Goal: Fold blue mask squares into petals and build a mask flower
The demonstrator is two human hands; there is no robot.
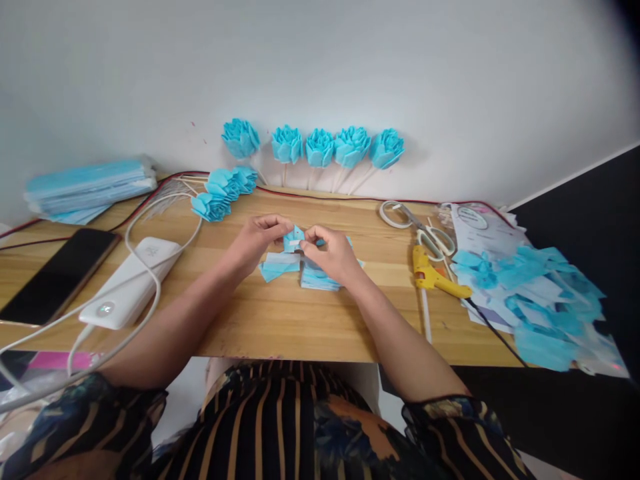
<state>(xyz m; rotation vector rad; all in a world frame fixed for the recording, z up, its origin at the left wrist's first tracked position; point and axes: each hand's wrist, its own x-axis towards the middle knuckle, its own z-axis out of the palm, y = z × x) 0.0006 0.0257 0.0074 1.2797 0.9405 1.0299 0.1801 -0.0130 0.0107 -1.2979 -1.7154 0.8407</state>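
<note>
- A wooden tabletop (240,327) meets a pale wall (320,60).
- Left hand (261,239) and right hand (331,252), both closed to a pinch, hold a small blue sheet (290,236) between them.
- The blue stack (319,282) lies under the right hand, the closer one; partly covered, its long axis is unclear.

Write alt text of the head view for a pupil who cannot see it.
A person's left hand and right hand hold a blue piece over a wooden table, with more pieces below. Five blue flowers on sticks stand along the wall behind. A phone and power bank lie at left; scissors, a glue gun and blue scraps at right.
</note>
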